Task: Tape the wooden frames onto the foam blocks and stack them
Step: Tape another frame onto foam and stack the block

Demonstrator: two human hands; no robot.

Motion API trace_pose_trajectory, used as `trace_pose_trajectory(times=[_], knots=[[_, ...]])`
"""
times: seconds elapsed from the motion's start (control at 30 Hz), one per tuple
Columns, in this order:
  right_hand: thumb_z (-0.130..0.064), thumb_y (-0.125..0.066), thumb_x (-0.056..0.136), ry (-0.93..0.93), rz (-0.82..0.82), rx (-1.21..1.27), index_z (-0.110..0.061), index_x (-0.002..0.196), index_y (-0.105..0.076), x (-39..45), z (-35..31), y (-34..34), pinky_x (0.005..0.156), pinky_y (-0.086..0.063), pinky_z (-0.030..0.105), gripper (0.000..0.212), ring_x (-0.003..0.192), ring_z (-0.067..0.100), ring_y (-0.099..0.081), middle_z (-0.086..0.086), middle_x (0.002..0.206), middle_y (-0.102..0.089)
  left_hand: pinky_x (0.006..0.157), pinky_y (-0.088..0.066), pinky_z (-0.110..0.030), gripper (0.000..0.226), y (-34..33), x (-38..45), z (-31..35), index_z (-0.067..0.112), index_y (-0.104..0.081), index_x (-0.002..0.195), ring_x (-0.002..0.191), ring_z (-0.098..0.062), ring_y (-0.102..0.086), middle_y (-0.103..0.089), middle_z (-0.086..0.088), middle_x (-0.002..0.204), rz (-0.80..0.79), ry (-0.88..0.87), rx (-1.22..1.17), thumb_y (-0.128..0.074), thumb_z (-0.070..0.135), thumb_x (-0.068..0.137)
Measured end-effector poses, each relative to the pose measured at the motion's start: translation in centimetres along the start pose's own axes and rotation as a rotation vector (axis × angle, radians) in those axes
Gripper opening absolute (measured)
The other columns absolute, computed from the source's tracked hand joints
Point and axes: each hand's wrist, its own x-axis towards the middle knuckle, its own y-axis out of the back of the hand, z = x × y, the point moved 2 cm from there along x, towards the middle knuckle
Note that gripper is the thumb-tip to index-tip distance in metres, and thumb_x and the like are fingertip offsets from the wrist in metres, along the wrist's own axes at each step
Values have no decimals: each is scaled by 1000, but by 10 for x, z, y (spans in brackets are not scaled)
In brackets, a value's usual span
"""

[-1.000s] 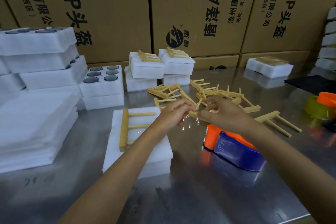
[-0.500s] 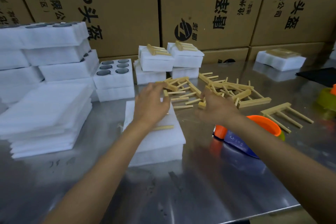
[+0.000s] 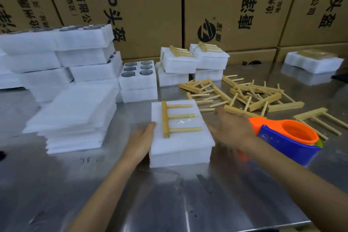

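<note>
Big brown cardboard boxes (image 3: pixel 143 6) stand in a row along the back edge of the shiny metal table (image 3: pixel 169 194). Near the left edge sits a tall pile of white foam blocks (image 3: pixel 56 56), and in front of it lies a stack of thin foam sheets (image 3: pixel 75 115). Beside the pile is a foam block with six round holes (image 3: pixel 138 75). Toward the back middle, two short stacks of finished blocks (image 3: pixel 192 62) sit side by side, each with a wooden frame on top. One more wrapped block (image 3: pixel 313 61) sits near the back right corner.

A loose heap of wooden frames (image 3: pixel 244 96) lies right of the middle. A blue and orange tape holder (image 3: pixel 282 137) rests near the right edge.

In the middle of the table is the foam block (image 3: pixel 180 143) being worked on. A wooden frame (image 3: pixel 173 118) lies flat on its top, with a bit of clear tape (image 3: pixel 183 121) over it, I think. The left hand (image 3: pixel 142 141) is spread flat against the block's left side. The right hand (image 3: pixel 231 128) is open with straight fingers, just beside the block's right side; it is blurry, so I cannot tell if it touches.
</note>
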Motion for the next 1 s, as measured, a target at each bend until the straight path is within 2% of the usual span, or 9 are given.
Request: trace_pose_trajectory(times=[0.2,0.3,0.43,0.5,0.6,0.67,0.77,0.87,1.0], knots=[[-66,-47,91,-7,0,135,-23,130,-45,-6,-4,1,89,-47,40,58,105,27,-62,3,114,-67,68,-35,-16,32,-3,-18,10,49,-69,72,76,9,-59,-66,28,75,-73,40,-123,-48,70,85],[-70,-47,87,-47,72,289,-28,128,-44,-8,-9,5,67,-45,34,58,84,22,-64,-5,85,-66,82,-47,-23,24,-5,-16,7,55,-70,100,93,2,-69,-74,21,102,-136,-38,-370,-53,64,86],[-74,-48,79,-78,238,480,-32,116,-47,-5,-23,23,61,-46,35,57,71,17,-61,-7,69,-61,82,-59,-38,47,-5,-12,9,34,-65,127,112,-20,-68,-70,0,125,-263,-46,-853,-67,54,85],[-68,-58,80,-100,273,652,-32,107,-51,1,-28,33,58,-42,33,45,69,11,-60,-8,69,-59,76,-59,-40,45,-8,-13,9,28,-70,124,108,-24,-70,-71,-4,122,-296,20,-1027,-68,51,85],[-29,-68,91,-90,279,971,-26,100,-58,8,-28,39,60,-38,28,14,56,-1,-56,-9,60,-58,68,-60,-38,29,-12,-12,6,22,-80,104,91,-24,-75,-76,-5,107,-341,62,-1243,-62,39,89],[-14,-64,93,-85,242,1021,-25,100,-58,9,-25,39,58,-39,22,15,53,-4,-54,-12,53,-57,70,-60,-40,26,-12,-12,6,22,-81,98,88,-24,-75,-77,-3,102,-361,43,-1286,-65,38,84],[-12,-63,93,-80,188,1043,-28,97,-57,6,-32,33,55,-40,18,18,53,-1,-52,-15,52,-57,72,-60,-43,27,-8,-11,2,24,-81,97,86,-26,-75,-77,-3,99,-372,26,-1286,-68,42,80],[-12,-61,94,-152,125,1073,-25,100,-58,2,-49,20,58,-41,26,15,64,12,-56,-2,73,-64,69,-60,-41,25,-9,-13,-2,23,-81,93,84,-26,-75,-77,-3,95,-361,60,-1297,-67,40,82],[-18,-62,95,-317,-62,1306,-22,102,-60,-4,-72,5,46,-46,17,8,61,6,-64,-1,82,-71,66,-59,-40,25,-6,-13,-5,24,-79,98,83,-26,-74,-75,-3,96,-358,62,-1317,-63,40,87]])
